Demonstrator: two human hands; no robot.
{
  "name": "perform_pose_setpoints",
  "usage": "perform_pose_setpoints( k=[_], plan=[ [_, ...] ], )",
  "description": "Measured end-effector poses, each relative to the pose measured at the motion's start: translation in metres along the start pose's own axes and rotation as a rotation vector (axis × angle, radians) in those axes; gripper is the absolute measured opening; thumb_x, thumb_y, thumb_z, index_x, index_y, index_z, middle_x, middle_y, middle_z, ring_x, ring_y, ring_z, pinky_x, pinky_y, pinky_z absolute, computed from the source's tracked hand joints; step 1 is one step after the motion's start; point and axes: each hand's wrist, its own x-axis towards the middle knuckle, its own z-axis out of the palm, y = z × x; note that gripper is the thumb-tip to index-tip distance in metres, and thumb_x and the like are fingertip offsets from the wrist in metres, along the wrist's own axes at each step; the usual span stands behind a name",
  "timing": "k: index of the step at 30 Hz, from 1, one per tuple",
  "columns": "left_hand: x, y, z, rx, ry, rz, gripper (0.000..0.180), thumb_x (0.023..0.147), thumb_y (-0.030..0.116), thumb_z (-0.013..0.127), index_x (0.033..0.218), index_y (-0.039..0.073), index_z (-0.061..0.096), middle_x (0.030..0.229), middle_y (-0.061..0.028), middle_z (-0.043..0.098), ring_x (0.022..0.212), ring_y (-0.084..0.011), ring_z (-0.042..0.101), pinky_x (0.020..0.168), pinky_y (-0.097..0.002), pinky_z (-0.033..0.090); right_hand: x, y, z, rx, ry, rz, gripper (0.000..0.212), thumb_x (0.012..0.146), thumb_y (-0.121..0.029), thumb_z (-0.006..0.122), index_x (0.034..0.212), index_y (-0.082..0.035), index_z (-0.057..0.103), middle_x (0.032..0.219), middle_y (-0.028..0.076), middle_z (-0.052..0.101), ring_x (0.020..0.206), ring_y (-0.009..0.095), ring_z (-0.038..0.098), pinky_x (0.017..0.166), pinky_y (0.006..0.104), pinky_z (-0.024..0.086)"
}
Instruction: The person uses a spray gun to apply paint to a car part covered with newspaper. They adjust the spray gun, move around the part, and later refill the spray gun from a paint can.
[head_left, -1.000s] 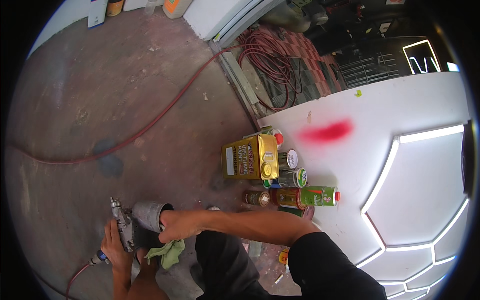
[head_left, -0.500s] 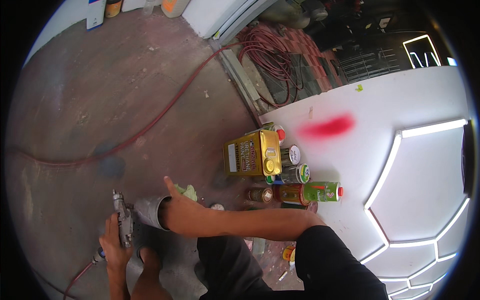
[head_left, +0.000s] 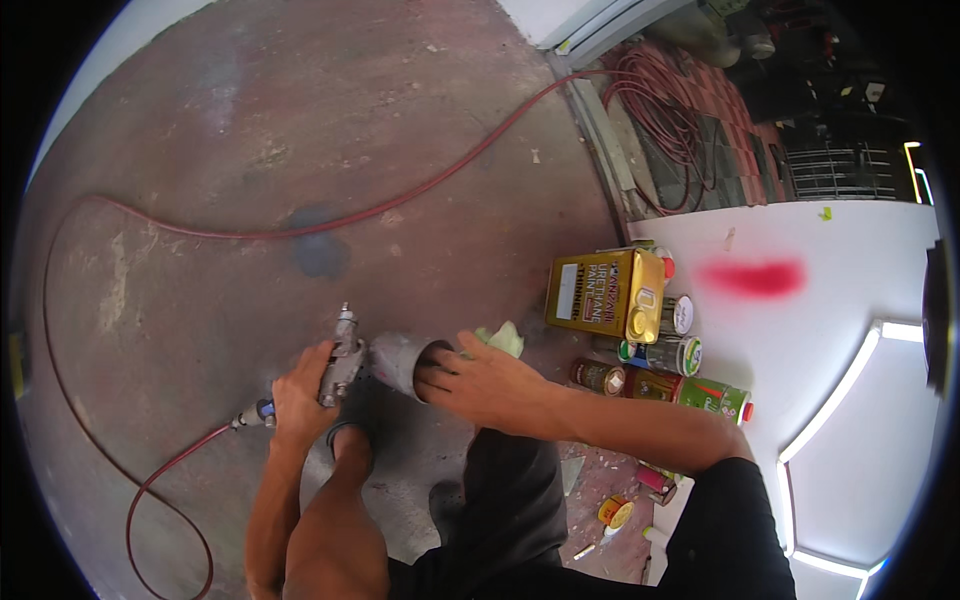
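My left hand [head_left: 303, 392] is closed round a silver spray gun [head_left: 345, 362]. A red air hose [head_left: 195, 447] joins it by a blue-and-metal coupling [head_left: 255, 413]. The gun's grey metal cup [head_left: 393, 364] lies sideways, mouth facing right. My right hand [head_left: 495, 378] reaches into that mouth with fingers stretched and a little apart; the fingertips are hidden inside. A crumpled pale green cloth [head_left: 505, 340] shows just beyond the right hand; I cannot tell whether it touches it.
A gold rectangular thinner can [head_left: 603, 293] stands by the white wall with several paint tins [head_left: 598, 377] and a green can [head_left: 715, 398]. Red hose [head_left: 430, 185] crosses the floor to a coil [head_left: 655, 105] at the doorway. Pink-red spray [head_left: 755, 278] marks the wall. A yellow tub [head_left: 615, 512] sits nearer.
The view has shifted, so hands, gun and cans all sit farther right. My right hand has drawn partly back out of the cup, showing more of its fingers.
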Motion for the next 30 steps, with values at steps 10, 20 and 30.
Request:
perform_pose_setpoints(
  k=[10,20,30],
  plan=[
    [0.005,0.022,-0.001,0.132,0.157,0.067,0.066,0.08,0.002,0.082,0.144,0.004,0.067,0.126,-0.0184,0.077,0.093,-0.0453,0.078,0.078,-0.0502,0.062,0.029,0.001,0.025,0.622,-0.093,0.375,0.059,0.094,-0.01,0.073,0.152,-0.003,0.068,0.142,0.018,0.076,0.123,0.033,0.076,0.108,0.0512,0.06],
    [0.036,-0.005,-0.015,0.087,0.33,-0.047,0.063,0.084,-0.002,0.08,0.144,0.006,0.064,0.118,-0.0187,0.076,0.092,-0.044,0.077,0.075,-0.051,0.061,-0.012,-0.011,-0.049,1.817,0.642,0.44,0.084,0.093,0.011,0.055,0.176,0.0,0.044,0.169,0.023,0.059,0.136,0.034,0.073,0.101,0.0467,0.07],
    [0.044,0.018,-0.028,-0.345,0.381,-0.193,0.023,0.11,0.021,0.082,0.105,0.002,0.07,0.077,0.0015,0.058,0.074,-0.0077,0.046,0.064,-0.0306,0.043,-0.049,0.009,-0.031,1.963,1.361,0.557,0.086,0.089,0.006,0.051,0.174,0.004,0.044,0.17,0.023,0.056,0.156,0.04,0.058,0.114,0.0666,0.064]
  ],
)
